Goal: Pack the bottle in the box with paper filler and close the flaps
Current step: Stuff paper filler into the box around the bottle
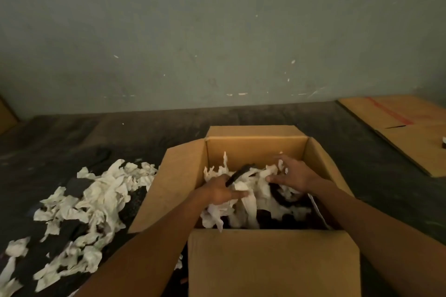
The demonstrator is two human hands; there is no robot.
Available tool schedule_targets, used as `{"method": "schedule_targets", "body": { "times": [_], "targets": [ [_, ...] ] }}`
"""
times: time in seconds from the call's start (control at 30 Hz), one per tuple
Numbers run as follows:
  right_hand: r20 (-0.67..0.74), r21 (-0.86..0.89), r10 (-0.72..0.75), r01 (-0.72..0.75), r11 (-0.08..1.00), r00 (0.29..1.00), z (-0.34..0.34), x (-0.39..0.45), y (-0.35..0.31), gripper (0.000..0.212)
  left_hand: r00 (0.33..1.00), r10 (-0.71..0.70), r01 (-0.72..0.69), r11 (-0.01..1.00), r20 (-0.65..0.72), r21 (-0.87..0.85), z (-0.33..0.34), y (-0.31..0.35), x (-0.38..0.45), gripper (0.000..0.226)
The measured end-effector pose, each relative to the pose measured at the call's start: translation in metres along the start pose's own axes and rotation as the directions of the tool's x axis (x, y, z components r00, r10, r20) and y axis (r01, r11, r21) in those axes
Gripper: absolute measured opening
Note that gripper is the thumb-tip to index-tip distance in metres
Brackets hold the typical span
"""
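Note:
An open brown cardboard box (255, 149) stands on the dark floor with all its flaps spread out. Crumpled white paper filler (248, 210) mixed with dark scraps lies inside it. My left hand (220, 191) is down in the box, fingers closed around a bunch of the white paper and a dark strip. My right hand (293, 175) is also inside, fingers spread and pressing on the filler near the far right side. No bottle shows; whether one lies under the paper I cannot tell.
A loose heap of crumpled white paper and dark pieces (87, 207) lies on the floor left of the box. A flattened cardboard sheet with a red stripe (407, 125) rests at the right by the grey wall (217, 31).

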State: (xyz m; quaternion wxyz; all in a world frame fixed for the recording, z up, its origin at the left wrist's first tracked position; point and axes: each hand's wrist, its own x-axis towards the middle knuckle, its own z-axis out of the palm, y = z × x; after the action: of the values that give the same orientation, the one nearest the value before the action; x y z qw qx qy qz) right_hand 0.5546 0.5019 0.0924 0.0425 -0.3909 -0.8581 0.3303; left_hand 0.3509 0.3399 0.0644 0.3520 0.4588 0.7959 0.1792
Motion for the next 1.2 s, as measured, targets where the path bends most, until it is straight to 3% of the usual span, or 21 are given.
{"method": "schedule_targets", "body": {
  "times": [0.13, 0.23, 0.3, 0.47, 0.6, 0.67, 0.8, 0.9, 0.97, 1.07, 1.2],
  "targets": [
    [0.018, -0.090, 0.079, -0.077, 0.993, 0.997, 0.011, 0.007, 0.001, 0.074, 0.999, -0.007, 0.004, 0.996, -0.039, -0.094, 0.009, 0.002, 0.006, 0.097],
    [0.185, -0.191, 0.037, -0.001, 0.982, 0.982, 0.031, 0.016, 0.007, 0.084, 0.998, -0.060, 0.059, 0.997, -0.005, -0.051, 0.015, 0.002, 0.008, 0.128],
    [0.311, -0.337, 0.027, 0.084, 0.938, 0.950, 0.045, 0.020, 0.010, 0.087, 0.995, -0.100, 0.100, 0.995, 0.019, 0.011, 0.019, 0.003, 0.009, 0.134],
    [0.389, -0.301, -0.019, 0.147, 0.942, 0.921, 0.058, 0.016, 0.006, 0.072, 0.980, -0.196, 0.197, 0.979, 0.025, -0.042, 0.019, 0.009, 0.010, 0.108],
    [0.435, -0.314, -0.047, 0.201, 0.928, 0.899, 0.052, 0.024, 0.010, 0.078, 0.971, -0.216, 0.218, 0.976, -0.105, 0.006, 0.019, 0.009, 0.015, 0.062],
    [0.442, -0.337, -0.019, 0.186, 0.923, 0.897, 0.048, 0.024, 0.011, 0.063, 0.964, -0.194, 0.205, 0.978, -0.182, 0.043, 0.021, 0.013, 0.013, 0.056],
    [0.463, -0.236, -0.017, 0.142, 0.961, 0.886, 0.040, 0.029, 0.013, 0.052, 0.955, -0.155, 0.176, 0.983, -0.252, 0.060, 0.024, 0.013, 0.016, 0.039],
    [0.328, -0.147, -0.067, 0.121, 0.982, 0.942, 0.038, 0.039, 0.012, 0.042, 0.962, -0.138, 0.155, 0.986, -0.235, 0.057, 0.026, 0.015, 0.017, 0.042],
    [0.244, -0.147, -0.050, 0.088, 0.985, 0.968, 0.038, 0.042, 0.008, 0.043, 0.963, -0.147, 0.177, 0.977, -0.224, 0.120, 0.026, 0.016, 0.019, 0.050],
    [0.245, -0.167, 0.011, 0.031, 0.985, 0.969, 0.047, 0.049, 0.006, 0.053, 0.976, -0.084, 0.126, 0.970, -0.201, 0.205, 0.024, 0.013, 0.023, 0.045],
    [0.244, -0.102, 0.039, -0.014, 0.995, 0.969, 0.063, 0.057, 0.004, 0.076, 0.969, -0.030, 0.054, 0.994, -0.246, 0.092, 0.024, 0.013, 0.022, 0.044]
  ]
}}
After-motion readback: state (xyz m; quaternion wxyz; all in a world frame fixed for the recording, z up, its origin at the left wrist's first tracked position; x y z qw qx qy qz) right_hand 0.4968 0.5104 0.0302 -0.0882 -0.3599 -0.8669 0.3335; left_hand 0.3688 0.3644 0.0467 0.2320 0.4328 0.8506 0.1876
